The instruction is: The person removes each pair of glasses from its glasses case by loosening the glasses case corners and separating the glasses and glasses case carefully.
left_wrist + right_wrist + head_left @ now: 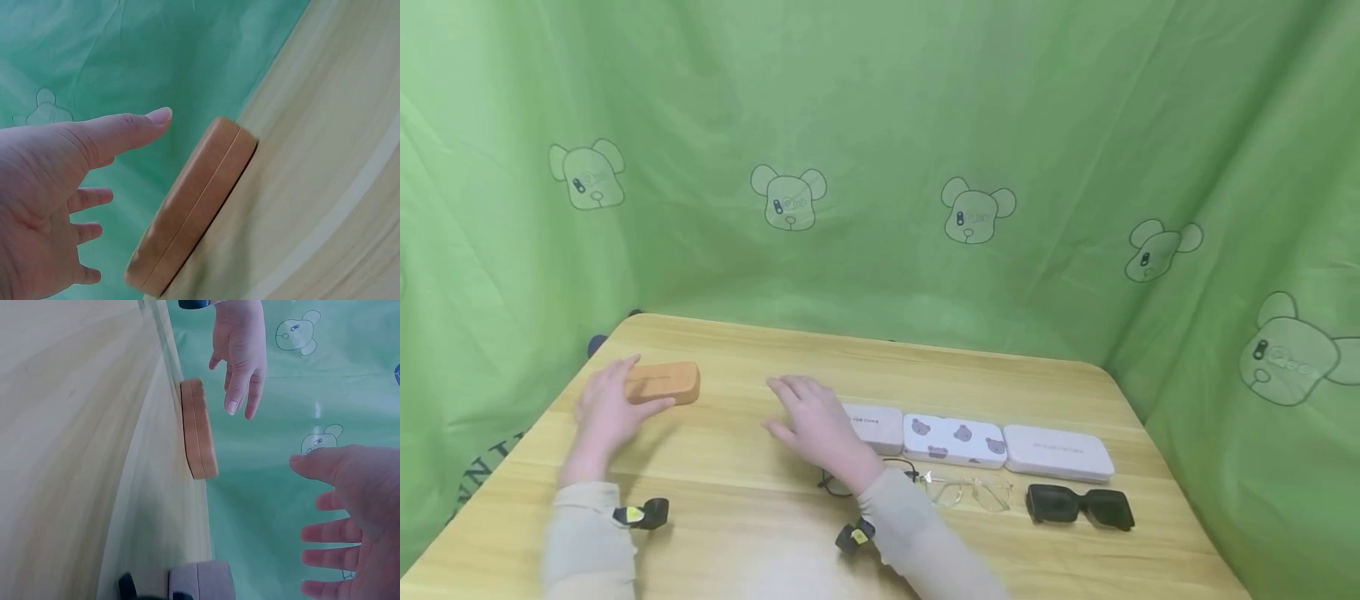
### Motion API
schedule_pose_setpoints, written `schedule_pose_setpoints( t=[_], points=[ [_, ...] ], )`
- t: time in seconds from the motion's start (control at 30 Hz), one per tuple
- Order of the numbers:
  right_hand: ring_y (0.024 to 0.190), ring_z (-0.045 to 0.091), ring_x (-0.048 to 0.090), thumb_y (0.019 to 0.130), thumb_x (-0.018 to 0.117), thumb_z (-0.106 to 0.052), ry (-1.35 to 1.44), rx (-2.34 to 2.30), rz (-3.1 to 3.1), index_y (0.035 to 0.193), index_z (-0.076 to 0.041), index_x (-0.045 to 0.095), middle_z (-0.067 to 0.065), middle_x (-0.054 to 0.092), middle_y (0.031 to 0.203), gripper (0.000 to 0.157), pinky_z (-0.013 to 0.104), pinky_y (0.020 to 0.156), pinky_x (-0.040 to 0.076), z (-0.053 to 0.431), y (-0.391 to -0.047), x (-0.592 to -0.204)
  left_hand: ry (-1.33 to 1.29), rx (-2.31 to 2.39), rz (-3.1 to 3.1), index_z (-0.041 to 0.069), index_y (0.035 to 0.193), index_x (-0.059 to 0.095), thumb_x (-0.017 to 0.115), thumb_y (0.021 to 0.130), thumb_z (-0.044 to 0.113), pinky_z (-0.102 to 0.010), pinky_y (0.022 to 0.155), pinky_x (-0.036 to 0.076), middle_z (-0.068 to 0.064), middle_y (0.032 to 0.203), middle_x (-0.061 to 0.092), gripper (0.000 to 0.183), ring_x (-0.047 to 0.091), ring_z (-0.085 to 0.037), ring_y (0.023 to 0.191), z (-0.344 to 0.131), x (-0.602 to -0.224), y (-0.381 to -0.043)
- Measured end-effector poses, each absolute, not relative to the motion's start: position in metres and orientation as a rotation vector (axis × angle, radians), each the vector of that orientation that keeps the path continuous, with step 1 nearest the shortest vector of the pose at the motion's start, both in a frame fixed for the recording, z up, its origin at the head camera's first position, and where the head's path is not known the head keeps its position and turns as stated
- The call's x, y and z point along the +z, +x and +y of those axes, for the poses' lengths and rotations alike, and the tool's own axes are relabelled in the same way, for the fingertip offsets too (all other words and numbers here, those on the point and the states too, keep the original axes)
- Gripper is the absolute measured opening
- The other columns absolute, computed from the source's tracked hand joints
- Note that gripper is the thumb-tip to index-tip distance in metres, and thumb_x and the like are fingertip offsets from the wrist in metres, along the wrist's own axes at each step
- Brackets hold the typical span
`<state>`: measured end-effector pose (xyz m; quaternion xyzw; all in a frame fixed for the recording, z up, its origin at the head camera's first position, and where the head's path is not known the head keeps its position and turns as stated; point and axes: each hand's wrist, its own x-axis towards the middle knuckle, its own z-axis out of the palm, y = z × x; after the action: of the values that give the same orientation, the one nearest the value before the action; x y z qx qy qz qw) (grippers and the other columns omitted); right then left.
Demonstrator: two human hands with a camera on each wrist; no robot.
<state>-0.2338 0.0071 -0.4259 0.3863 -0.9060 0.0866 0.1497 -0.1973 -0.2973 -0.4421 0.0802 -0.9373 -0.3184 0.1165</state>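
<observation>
An orange-brown glasses case (672, 382) lies closed at the left of the wooden table. My left hand (607, 408) hovers at its left end, fingers extended; in the left wrist view a gap shows between the thumb (134, 132) and the case (194, 209). My right hand (817, 427) is held over the middle of the table with its fingers spread and nothing in them. It overlaps the left end of a pale case (877, 427) lettered in dark print. Under the right wrist, dark-framed glasses (835, 483) are partly hidden.
Right of the pale case, a bear-print case (955, 440) and a pinkish-white case (1060, 453) continue the row. In front lie clear thin-framed glasses (967, 491) and black sunglasses (1079, 506). A green curtain (880, 275) hangs behind the table and along its sides.
</observation>
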Motion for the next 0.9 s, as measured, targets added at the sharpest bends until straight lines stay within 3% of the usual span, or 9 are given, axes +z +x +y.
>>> schedule_pose_setpoints(
  t=[0.23,0.6,0.9],
  points=[
    [0.130,0.022,0.053,0.094,0.057,-0.050,1.123,0.214,-2.644,0.146,-0.014,0.042,0.006,0.055,0.141,0.066,0.040,0.107,0.047,-0.009,-0.236,-0.428,0.273,-0.936,-2.788,0.003,0.154,0.015,0.072,0.081,0.052,-0.082,0.102,0.007,-0.036,0.155,0.016,0.105,0.007,-0.062,0.139,-0.312,-0.443,-0.199],
    [0.138,0.025,0.045,0.092,0.058,-0.053,1.145,0.205,-2.736,0.151,-0.017,0.034,0.008,0.045,0.150,0.073,0.043,0.113,0.042,-0.043,-0.238,-0.434,0.249,-0.840,-2.876,0.003,0.155,0.010,0.074,0.079,0.053,-0.087,0.097,0.000,-0.035,0.157,0.003,0.111,-0.001,-0.066,0.137,-0.340,-0.444,-0.202],
    [0.143,0.027,0.038,0.090,0.058,-0.057,1.135,0.167,-2.796,0.153,-0.020,0.027,0.008,0.038,0.156,0.080,0.043,0.116,0.037,-0.066,-0.247,-0.441,0.172,-0.830,-2.979,0.003,0.155,0.009,0.080,0.073,0.047,-0.087,0.095,-0.005,-0.037,0.155,0.007,0.116,-0.001,-0.066,0.137,-0.354,-0.443,-0.211]
  ],
)
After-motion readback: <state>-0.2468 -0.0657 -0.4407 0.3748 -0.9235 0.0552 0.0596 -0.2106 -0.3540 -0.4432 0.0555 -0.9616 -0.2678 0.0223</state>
